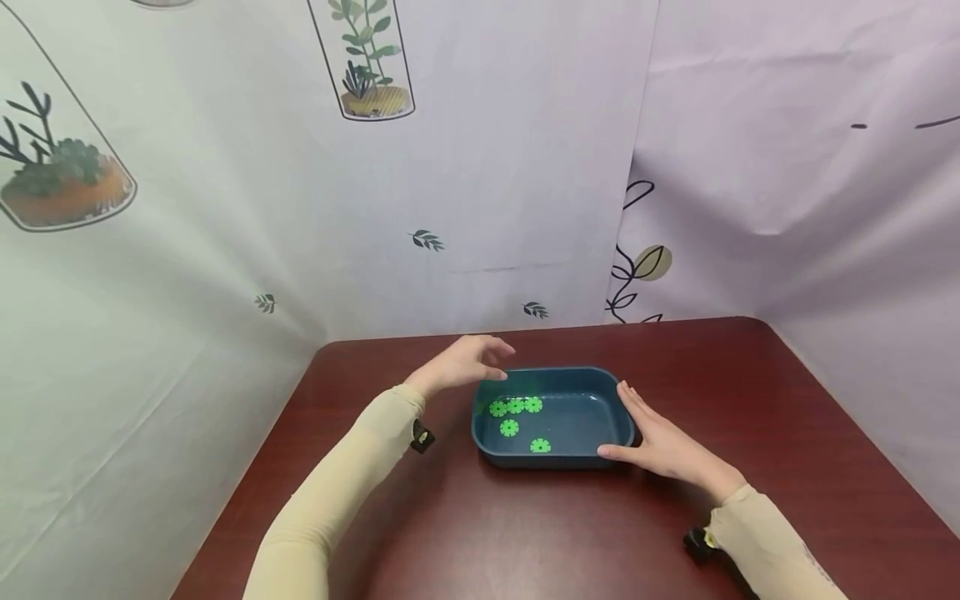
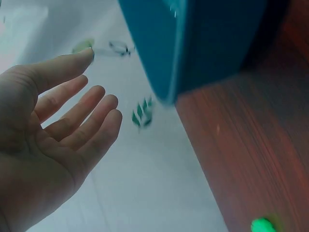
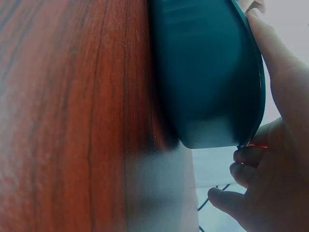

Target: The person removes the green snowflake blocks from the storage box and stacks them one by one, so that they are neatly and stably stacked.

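A dark teal rectangular dish (image 1: 577, 457) with rounded corners sits on the table. Inside, towards its left side, lie several flat green notched discs (image 1: 509, 427). My left hand (image 1: 467, 363) hovers by the dish's far left corner, its fingers loosely bent and holding nothing. In the left wrist view that hand (image 2: 67, 116) shows its palm beside the dish wall (image 2: 212, 48). At the dish's right end, my right hand (image 1: 663, 443) holds the rim, thumb at the near corner and fingers at the far one. The right wrist view shows the fingertips (image 3: 248, 157) bent at the rim.
The reddish-brown wooden table (image 1: 480, 533) ends at a back edge against a white printed cloth (image 1: 510, 183), which also hangs at both sides. A blurred bright green thing (image 2: 263, 225) shows low in the left wrist view.
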The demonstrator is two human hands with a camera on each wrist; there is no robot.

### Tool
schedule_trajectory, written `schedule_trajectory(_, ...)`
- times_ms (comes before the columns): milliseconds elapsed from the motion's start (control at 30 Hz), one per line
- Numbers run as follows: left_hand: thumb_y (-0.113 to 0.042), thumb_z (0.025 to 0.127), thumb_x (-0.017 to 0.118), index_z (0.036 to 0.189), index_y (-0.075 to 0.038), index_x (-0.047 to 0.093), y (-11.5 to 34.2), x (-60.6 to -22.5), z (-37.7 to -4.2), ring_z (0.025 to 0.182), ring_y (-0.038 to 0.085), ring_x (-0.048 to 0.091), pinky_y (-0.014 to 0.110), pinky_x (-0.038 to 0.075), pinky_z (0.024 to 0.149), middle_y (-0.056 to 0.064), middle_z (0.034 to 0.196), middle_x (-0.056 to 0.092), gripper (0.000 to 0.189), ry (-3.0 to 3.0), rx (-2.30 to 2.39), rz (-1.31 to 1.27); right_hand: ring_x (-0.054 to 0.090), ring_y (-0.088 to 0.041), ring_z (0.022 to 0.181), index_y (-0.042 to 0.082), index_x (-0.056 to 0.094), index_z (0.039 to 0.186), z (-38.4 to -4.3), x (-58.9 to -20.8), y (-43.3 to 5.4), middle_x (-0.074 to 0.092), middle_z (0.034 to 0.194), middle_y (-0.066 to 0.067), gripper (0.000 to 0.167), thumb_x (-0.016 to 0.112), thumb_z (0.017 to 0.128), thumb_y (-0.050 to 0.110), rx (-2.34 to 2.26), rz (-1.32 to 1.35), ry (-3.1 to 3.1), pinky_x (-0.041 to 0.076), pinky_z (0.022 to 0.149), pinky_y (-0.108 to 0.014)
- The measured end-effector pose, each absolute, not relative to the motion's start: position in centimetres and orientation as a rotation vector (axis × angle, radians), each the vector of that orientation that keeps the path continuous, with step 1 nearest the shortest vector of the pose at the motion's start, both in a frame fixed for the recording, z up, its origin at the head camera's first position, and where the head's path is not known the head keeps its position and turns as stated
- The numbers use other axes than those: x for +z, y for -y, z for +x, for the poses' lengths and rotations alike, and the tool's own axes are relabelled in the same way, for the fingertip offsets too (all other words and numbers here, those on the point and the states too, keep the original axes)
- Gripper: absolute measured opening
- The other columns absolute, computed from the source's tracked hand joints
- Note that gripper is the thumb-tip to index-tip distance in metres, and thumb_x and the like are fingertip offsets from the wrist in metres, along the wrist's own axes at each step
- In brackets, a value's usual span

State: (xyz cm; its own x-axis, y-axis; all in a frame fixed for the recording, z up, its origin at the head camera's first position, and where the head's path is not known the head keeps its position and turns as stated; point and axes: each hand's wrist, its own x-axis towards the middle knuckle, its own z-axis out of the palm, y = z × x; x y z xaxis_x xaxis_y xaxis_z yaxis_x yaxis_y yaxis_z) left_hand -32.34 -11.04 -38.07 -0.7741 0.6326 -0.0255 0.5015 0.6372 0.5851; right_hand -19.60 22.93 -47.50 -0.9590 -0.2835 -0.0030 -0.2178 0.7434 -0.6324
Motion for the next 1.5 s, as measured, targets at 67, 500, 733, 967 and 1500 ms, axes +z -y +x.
schedule_trajectory(67,-0.019,0.091,0.076,0.133,-0.015,0.065,9.9,-37.9,-31.6,0.116,0.024,0.062,0.037,0.053,0.092,0.001,0.128,0.065,0.043,-2.615,0.752,1.007,0.018,-0.049,0.148,0.010,0.006,0.163,-19.6,-47.5,-23.0,0.005,0.167,-0.020,0.120,0.072,0.081,0.068,-1.009,-0.404,-2.841,0.033,0.106,-0.069)
schedule_trajectory(500,-0.018,0.093,0.074,0.135,-0.012,0.065,5.7,-39.0,-28.0,0.113,0.019,0.063,0.024,0.051,0.090,0.001,0.131,0.063,0.043,-2.472,0.412,1.367,0.018,-0.050,0.147,0.009,0.006,0.163,-19.3,-47.2,-22.8,0.005,0.167,-0.022,0.117,0.070,0.083,0.065,-1.008,-0.414,-2.835,0.033,0.106,-0.069)
schedule_trajectory(733,-0.016,0.094,0.073,0.134,-0.011,0.065,4.9,-40.9,-27.9,0.110,0.012,0.063,0.021,0.049,0.091,0.000,0.131,0.064,0.041,-2.419,0.208,1.422,0.021,-0.049,0.147,0.008,0.007,0.163,-19.4,-47.1,-23.0,0.006,0.166,-0.023,0.116,0.070,0.084,0.066,-0.989,-0.420,-2.863,0.033,0.106,-0.068)
schedule_trajectory(967,-0.008,0.093,0.070,0.133,-0.015,0.066,4.4,-42.7,-27.3,0.116,0.008,0.059,0.021,0.047,0.094,-0.004,0.127,0.065,0.041,-2.403,0.020,1.493,0.020,-0.049,0.147,0.009,0.007,0.163,-19.2,-47.0,-23.0,0.006,0.167,-0.022,0.115,0.071,0.084,0.064,-1.003,-0.430,-2.856,0.033,0.106,-0.068)
schedule_trajectory(1500,0.000,0.090,0.069,0.128,-0.018,0.070,3.4,-44.0,-26.8,0.104,0.004,0.058,0.016,0.046,0.090,-0.006,0.120,0.064,0.042,-2.430,-0.049,1.578,0.020,-0.049,0.147,0.010,0.006,0.163,-19.2,-47.1,-22.9,0.005,0.167,-0.020,0.116,0.071,0.084,0.065,-1.015,-0.414,-2.830,0.033,0.106,-0.068)
